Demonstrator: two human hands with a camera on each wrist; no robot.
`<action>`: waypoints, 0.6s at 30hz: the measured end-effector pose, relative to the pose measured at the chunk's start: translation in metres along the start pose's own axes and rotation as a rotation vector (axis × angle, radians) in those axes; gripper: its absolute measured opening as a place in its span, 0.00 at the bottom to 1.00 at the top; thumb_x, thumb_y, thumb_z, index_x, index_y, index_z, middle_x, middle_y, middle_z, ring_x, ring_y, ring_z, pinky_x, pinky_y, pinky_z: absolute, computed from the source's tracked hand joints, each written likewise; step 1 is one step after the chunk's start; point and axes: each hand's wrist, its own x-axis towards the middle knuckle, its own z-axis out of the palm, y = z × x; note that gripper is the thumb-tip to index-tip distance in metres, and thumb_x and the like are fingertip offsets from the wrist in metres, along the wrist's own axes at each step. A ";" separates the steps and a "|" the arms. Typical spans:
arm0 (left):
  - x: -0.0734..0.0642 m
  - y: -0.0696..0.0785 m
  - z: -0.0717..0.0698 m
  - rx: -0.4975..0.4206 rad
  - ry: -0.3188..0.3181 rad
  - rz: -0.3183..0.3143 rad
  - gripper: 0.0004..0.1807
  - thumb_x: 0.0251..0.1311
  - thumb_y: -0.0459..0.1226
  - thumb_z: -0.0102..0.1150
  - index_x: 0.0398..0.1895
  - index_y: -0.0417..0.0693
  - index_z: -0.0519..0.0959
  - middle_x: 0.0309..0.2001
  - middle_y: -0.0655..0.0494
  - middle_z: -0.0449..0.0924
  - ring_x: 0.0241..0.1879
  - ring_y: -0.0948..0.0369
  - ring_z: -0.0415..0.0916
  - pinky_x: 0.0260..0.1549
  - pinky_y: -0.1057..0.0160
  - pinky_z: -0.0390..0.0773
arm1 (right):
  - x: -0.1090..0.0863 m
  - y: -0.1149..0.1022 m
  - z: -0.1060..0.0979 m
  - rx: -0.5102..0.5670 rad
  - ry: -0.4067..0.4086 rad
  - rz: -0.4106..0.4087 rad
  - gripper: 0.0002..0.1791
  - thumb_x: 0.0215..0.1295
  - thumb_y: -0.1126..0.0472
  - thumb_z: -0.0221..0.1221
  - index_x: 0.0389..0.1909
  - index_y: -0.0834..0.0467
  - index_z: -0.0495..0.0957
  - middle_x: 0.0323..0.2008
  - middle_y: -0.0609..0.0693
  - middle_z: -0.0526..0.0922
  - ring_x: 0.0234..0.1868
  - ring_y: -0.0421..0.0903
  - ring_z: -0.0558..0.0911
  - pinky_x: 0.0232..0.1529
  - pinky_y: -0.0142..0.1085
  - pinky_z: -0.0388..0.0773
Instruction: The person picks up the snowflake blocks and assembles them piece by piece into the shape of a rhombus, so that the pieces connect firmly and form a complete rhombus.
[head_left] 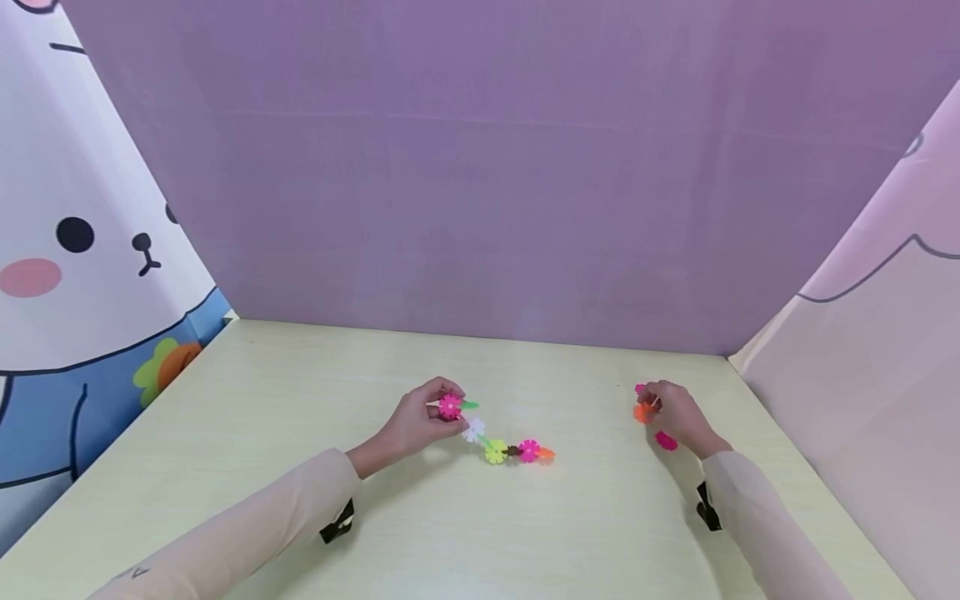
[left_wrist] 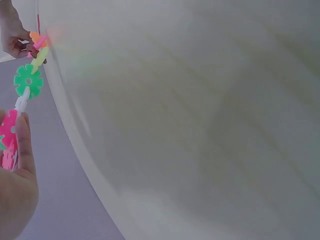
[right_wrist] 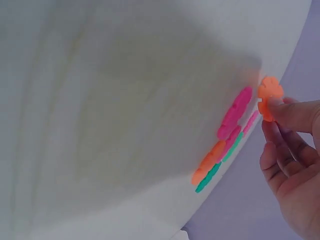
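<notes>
My left hand (head_left: 423, 419) pinches one end of a chain of interlocked snowflake discs between fingers and thumb. At the held end is a pink disc (head_left: 450, 407) with a green one (head_left: 470, 405) beside it. Outward to the right run a white disc (head_left: 473, 430), a yellow disc (head_left: 496, 452), a dark brown one (head_left: 513, 451), another pink one (head_left: 529, 451) and an orange one at the far end (head_left: 547, 454). Over at the right, my right hand (head_left: 681, 414) pinches a loose orange disc (right_wrist: 270, 90) between thumb and fingers, just above the table.
Around the right hand lie several loose discs, among them a pink one (right_wrist: 235, 114), an orange one (right_wrist: 206, 164) and a green one (right_wrist: 208, 177). The pale table (head_left: 360, 533) meets a purple backdrop (head_left: 480, 208); printed curtains (head_left: 90, 333) hang at the sides.
</notes>
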 end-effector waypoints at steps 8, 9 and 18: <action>0.000 0.000 -0.002 -0.006 0.005 0.010 0.22 0.46 0.27 0.65 0.47 0.39 0.70 0.45 0.40 0.75 0.33 0.60 0.80 0.32 0.68 0.81 | -0.002 -0.007 -0.005 0.029 -0.027 -0.035 0.10 0.46 0.79 0.57 0.29 0.65 0.77 0.27 0.54 0.79 0.29 0.44 0.74 0.30 0.31 0.73; -0.001 0.000 -0.002 -0.007 0.003 0.011 0.22 0.46 0.27 0.65 0.47 0.39 0.70 0.45 0.39 0.75 0.33 0.60 0.80 0.32 0.68 0.80 | -0.002 -0.009 -0.006 0.037 -0.021 -0.047 0.10 0.47 0.79 0.57 0.29 0.65 0.77 0.27 0.55 0.80 0.30 0.44 0.75 0.30 0.31 0.73; -0.001 0.002 -0.003 -0.012 -0.012 0.006 0.23 0.47 0.29 0.66 0.47 0.39 0.70 0.46 0.36 0.74 0.34 0.60 0.80 0.32 0.68 0.80 | -0.001 -0.036 0.003 0.164 0.071 -0.095 0.09 0.51 0.77 0.59 0.32 0.64 0.79 0.28 0.55 0.81 0.29 0.42 0.78 0.30 0.29 0.76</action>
